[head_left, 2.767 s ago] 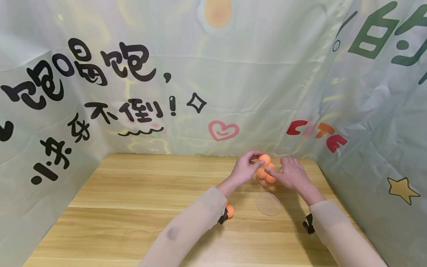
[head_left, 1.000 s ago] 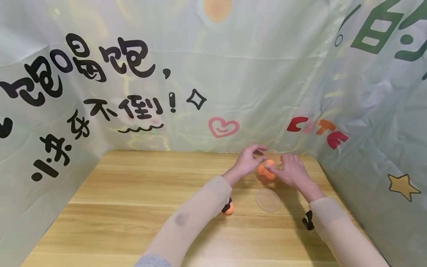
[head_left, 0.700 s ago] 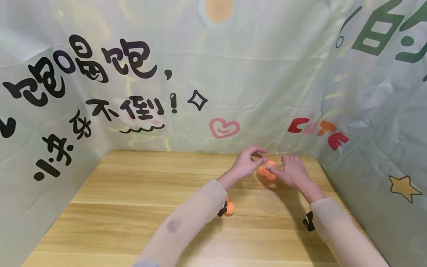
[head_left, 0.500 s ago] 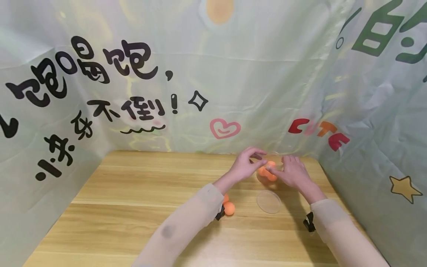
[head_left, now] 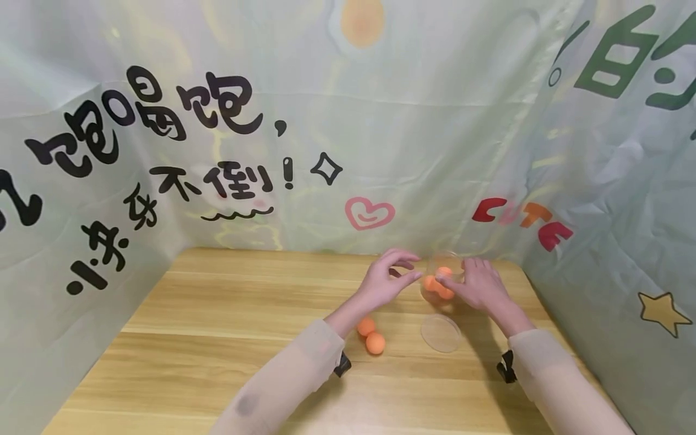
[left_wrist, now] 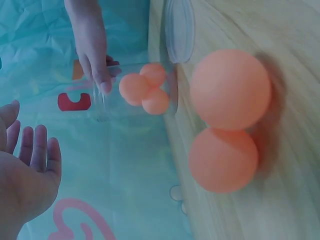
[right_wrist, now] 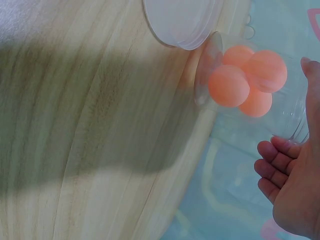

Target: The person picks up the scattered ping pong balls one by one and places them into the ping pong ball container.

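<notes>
- Two loose balls (head_left: 375, 344), both orange, lie on the surface (head_left: 217, 314) nearer you than the clear jar (head_left: 446, 261) and to its left; they appear to touch each other, and look to be the only ones left outside it.
- Your left hand (head_left: 382, 282) hangs just left of the jar, its fingers loosely spread, thumb held apart, with nothing between them.
- The lid (head_left: 440, 333) lies flat on your side of the jar, near it, so the jar's mouth is uncovered.
- The jar stands upright, with four orange balls (right_wrist: 229, 86) heaped at its bottom; with four in and two out, you look more than halfway through gathering them.
- Your right hand (head_left: 483, 285) is at the jar's right, its fingers and thumb pinching the rim, apparently to steady it.
</notes>
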A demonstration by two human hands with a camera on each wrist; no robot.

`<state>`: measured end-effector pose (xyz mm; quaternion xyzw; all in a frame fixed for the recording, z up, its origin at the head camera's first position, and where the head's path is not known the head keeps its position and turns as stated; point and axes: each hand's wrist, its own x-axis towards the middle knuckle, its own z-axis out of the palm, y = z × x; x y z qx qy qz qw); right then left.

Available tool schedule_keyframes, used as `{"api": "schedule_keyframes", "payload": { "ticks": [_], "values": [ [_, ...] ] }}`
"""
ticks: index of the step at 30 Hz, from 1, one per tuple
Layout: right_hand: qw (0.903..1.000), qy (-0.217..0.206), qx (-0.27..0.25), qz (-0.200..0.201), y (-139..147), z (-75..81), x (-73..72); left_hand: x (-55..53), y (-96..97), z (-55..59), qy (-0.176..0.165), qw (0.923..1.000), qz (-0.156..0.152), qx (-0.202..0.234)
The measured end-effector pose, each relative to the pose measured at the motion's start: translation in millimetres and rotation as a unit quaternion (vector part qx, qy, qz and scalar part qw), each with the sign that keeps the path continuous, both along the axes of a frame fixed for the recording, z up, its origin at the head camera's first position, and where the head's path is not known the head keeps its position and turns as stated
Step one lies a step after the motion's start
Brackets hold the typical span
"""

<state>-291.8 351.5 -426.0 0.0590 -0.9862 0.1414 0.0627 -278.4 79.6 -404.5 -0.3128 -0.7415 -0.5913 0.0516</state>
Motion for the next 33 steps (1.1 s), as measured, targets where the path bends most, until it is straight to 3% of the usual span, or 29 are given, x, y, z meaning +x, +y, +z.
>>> {"api": "schedule_keyframes", "payload": {
  "ticks": [18, 33],
  "values": [
    [0.9999, -0.001, -0.012, 0.003, 0, -1.3, 2.4, 20.7, -42.2, -19.9, 0.008, 0.9994, 0.021, 0.024],
    [0.9999, -0.004, -0.013, -0.001, -1, -1.8, 3.6, 29.4, -74.0, -40.8, -0.015, 0.9986, 0.039, -0.031]
  ]
}}
